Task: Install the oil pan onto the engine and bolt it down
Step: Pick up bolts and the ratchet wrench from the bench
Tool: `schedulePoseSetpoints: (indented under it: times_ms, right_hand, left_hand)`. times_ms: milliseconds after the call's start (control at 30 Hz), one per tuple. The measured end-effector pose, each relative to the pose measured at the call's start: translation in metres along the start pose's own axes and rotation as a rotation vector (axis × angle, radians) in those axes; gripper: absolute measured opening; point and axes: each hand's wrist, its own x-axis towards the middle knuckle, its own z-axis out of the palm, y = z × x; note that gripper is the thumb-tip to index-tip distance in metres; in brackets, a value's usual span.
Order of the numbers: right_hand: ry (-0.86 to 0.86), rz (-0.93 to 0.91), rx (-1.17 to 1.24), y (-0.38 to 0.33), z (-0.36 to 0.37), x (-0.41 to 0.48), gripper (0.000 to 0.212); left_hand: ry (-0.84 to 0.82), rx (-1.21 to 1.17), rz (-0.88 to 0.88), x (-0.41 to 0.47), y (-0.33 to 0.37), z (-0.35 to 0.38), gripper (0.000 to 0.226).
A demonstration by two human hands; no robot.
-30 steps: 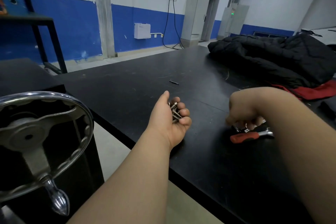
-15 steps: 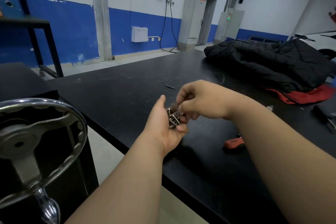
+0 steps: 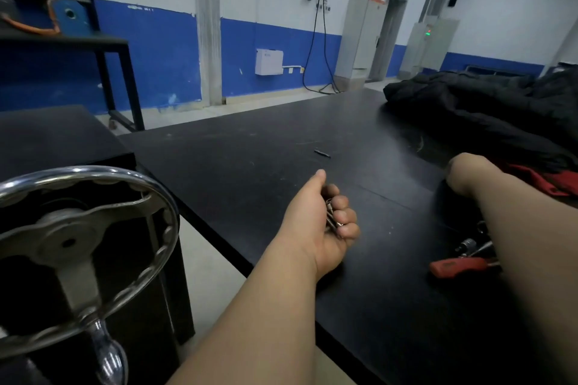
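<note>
My left hand point(image 3: 322, 222) hovers palm up over the black table point(image 3: 250, 166), its fingers curled round several small silver bolts point(image 3: 331, 219). My right hand point(image 3: 463, 176) is farther right, near the edge of a red cloth point(image 3: 553, 181). Only its back and wrist show; the fingers are hidden. A ratchet with a red handle point(image 3: 459, 266) lies on the table under my right forearm, with small sockets point(image 3: 469, 244) beside it. No engine or oil pan is in view.
A chrome handwheel point(image 3: 78, 247) on a black stand fills the lower left, with a gap of floor between it and the table. A black jacket point(image 3: 484, 116) is heaped at the table's far right. A small dark bit point(image 3: 322, 152) lies mid-table.
My right hand has left my left palm and swung back to the right, toward the red cloth. My left fingers have curled tighter over the bolts.
</note>
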Motion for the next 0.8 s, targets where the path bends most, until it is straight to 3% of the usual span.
schedulePoseSetpoints:
  times_ms: [133, 267, 333, 467, 600, 700, 800]
  right_hand:
    - [0.055, 0.001, 0.186, -0.030, -0.007, -0.043, 0.018]
    - [-0.017, -0.189, 0.891, -0.084, -0.023, -0.123, 0.011]
    - [0.004, -0.299, 1.011, -0.105, -0.030, -0.166, 0.013]
    - [0.119, -0.401, 0.986, -0.133, -0.028, -0.224, 0.014]
    - [0.257, -0.464, 0.901, -0.117, -0.022, -0.240, 0.017]
    - [0.423, -0.211, 0.746, -0.049, -0.019, -0.213, 0.010]
    - [0.291, 0.079, 0.561, 0.025, -0.001, -0.191, 0.019]
  left_hand:
    - [-0.004, -0.007, 0.018, 0.003, 0.001, -0.001, 0.037]
    - [0.025, 0.005, 0.090, -0.002, -0.001, 0.001, 0.037]
    - [0.065, 0.070, 0.172, -0.007, -0.006, 0.004, 0.040]
    - [0.140, 0.230, 0.325, -0.029, -0.021, 0.010, 0.045]
    - [0.180, 0.257, 0.378, -0.048, -0.026, 0.007, 0.034]
    - [0.183, 0.282, 0.414, -0.051, -0.029, 0.004, 0.025]
    - [0.201, 0.379, 0.442, -0.050, -0.034, 0.003, 0.018]
